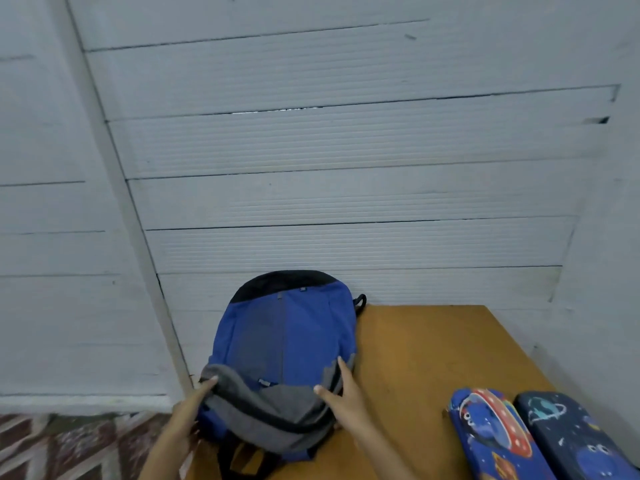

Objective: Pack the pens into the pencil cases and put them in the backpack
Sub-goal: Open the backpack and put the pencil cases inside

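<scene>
A blue backpack (287,337) with a black top and a grey lower panel lies flat on the left end of the wooden table (426,355). My left hand (188,414) touches its left lower edge with straight fingers. My right hand (341,396) rests on its right lower corner, with thumb and forefinger spread on the grey fabric. Two closed pencil cases lie at the lower right: a blue one with a rocket print (491,434) and a dark navy one with planets (575,438). No pens are in view.
White panelled walls (346,168) stand right behind the table and to its right. A red and white patterned floor (69,445) shows at the lower left, beyond the table's left edge. The backpack's black straps hang near the front edge.
</scene>
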Demonstrator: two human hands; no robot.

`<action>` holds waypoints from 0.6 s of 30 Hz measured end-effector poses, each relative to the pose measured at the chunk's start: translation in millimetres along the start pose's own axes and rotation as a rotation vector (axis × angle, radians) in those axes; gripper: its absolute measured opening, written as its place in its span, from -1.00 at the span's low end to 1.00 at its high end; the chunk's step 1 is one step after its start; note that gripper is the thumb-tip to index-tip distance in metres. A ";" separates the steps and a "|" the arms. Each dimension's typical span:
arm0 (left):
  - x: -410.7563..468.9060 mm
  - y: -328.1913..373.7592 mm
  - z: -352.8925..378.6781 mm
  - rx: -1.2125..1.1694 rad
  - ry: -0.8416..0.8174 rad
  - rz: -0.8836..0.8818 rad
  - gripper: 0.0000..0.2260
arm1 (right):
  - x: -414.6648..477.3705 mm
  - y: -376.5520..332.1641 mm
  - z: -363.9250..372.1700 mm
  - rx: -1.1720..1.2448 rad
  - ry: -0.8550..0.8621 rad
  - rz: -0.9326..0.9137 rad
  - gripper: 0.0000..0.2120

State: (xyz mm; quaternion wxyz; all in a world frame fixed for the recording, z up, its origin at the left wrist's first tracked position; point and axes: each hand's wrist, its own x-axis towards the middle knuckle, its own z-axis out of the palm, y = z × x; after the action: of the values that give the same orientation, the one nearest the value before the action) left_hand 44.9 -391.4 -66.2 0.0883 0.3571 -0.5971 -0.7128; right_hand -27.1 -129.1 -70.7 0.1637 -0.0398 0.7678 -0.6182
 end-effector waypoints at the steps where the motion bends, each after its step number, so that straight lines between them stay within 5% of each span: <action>1: 9.8 -5.9 3.0 0.015 -0.019 0.015 -0.58 | 3.6 3.3 -0.1 -0.008 0.007 -0.008 -0.24; 6: 50.0 -18.4 19.3 0.081 0.115 0.090 -0.65 | 13.9 12.8 -24.9 -0.060 0.010 -0.025 -0.24; 18: -63.1 -31.2 115.7 -0.049 -0.177 0.176 -0.42 | -7.3 22.4 -131.8 -0.252 0.276 -0.092 -0.27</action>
State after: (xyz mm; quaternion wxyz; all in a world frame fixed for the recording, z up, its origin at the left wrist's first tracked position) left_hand 29.2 -256.8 -65.6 0.1064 0.2366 -0.6139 -0.7455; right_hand -56.7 1.4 -66.8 0.0222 -0.0100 0.8517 -0.5235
